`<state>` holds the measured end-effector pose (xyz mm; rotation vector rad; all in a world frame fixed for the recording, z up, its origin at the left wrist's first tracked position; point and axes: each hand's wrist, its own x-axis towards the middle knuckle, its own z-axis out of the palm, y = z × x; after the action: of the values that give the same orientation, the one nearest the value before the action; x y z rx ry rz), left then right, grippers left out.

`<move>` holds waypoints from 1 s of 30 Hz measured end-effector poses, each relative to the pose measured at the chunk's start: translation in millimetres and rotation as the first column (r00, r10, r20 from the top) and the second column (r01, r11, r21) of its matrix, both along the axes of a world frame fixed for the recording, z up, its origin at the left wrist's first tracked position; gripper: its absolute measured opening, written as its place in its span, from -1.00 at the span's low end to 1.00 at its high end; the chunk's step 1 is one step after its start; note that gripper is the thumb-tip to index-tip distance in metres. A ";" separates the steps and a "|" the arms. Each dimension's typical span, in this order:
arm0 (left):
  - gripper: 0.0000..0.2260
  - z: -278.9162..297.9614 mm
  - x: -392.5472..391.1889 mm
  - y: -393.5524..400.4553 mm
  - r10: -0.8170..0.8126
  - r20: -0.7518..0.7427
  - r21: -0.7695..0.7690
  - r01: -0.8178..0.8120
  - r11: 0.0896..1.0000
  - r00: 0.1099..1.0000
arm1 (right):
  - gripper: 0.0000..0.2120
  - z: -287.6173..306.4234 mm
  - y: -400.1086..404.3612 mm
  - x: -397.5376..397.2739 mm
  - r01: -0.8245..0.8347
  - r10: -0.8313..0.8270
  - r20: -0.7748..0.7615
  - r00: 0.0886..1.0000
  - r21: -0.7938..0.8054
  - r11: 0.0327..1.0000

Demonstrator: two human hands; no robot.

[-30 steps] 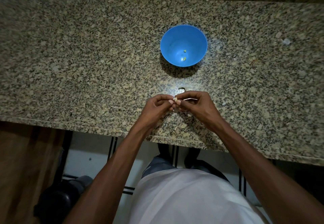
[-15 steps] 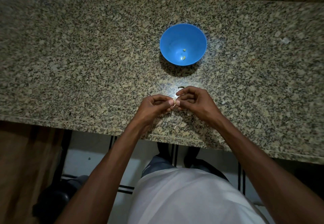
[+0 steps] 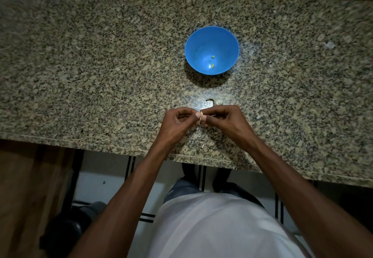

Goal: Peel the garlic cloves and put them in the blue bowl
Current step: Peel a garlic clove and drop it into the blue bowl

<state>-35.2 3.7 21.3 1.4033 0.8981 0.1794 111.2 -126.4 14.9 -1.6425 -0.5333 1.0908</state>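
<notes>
now both hands (image 3: 200, 118) pinching garlic clove (image 3: 201, 114), long axis unclear

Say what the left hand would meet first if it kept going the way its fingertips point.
The left hand points right, so it would meet the right hand almost at once; both pinch the garlic clove between them.

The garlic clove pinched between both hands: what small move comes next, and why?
Probably pulling the skin further off. Both the left hand and right hand pinch the garlic clove above the counter, short of the blue bowl, so peeling looks unfinished.
</notes>
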 end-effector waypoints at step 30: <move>-0.82 -17.0 -6.6 -7.0 -0.019 -0.200 0.411 0.101 0.906 0.980 | -0.80 0.9 -14.2 -6.3 0.181 -0.195 -0.325 0.925 -0.075 0.981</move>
<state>-41.8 -3.2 4.3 1.8740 1.0126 0.2005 104.9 -140.5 15.9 -1.4712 -0.1294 1.2081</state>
